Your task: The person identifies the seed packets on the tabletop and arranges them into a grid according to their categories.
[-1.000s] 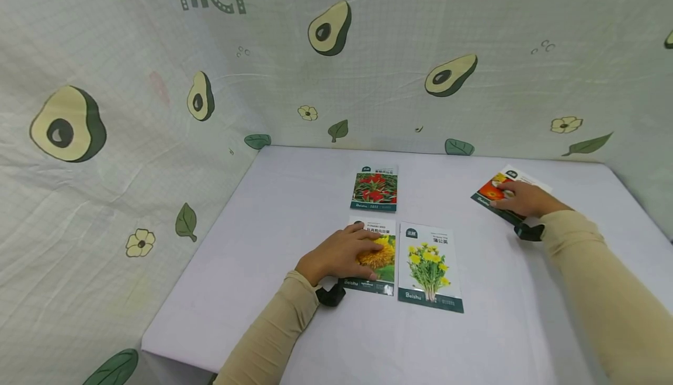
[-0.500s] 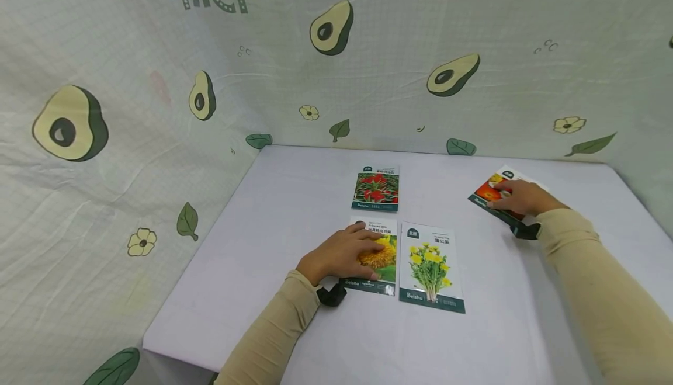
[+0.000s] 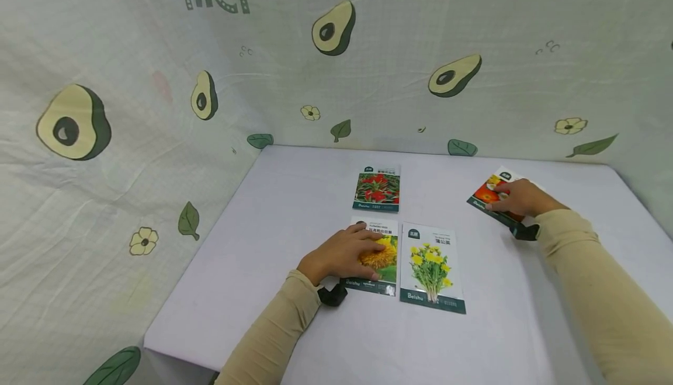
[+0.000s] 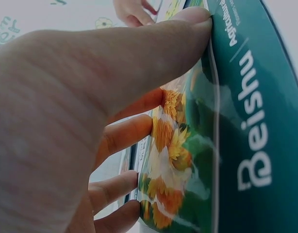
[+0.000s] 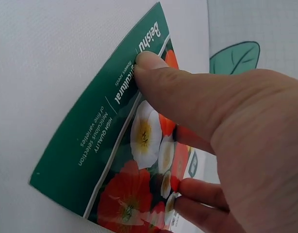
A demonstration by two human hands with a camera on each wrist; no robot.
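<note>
In the head view my left hand [image 3: 344,253] rests on a sunflower seed packet [image 3: 388,259], fingers spread over its printed front. The left wrist view shows the thumb near the green band of that sunflower packet [image 4: 246,121] and the fingertips touching its flower picture. At the right, my right hand [image 3: 526,198] lies on a poppy seed packet [image 3: 484,193], which sits at a slant on the table. In the right wrist view its thumb presses on the green band of the poppy packet [image 5: 86,131], with fingertips on the picture side.
A dandelion seed packet [image 3: 431,268] lies just right of the sunflower one. Behind them is a packet with red flowers [image 3: 376,189]. All lie on a white table [image 3: 252,245], backed by a cloth [image 3: 389,93] printed with avocados.
The poppy packet has slid slightly left under my right hand. My left hand and the other packets stay in place; the head view has shifted a little.
</note>
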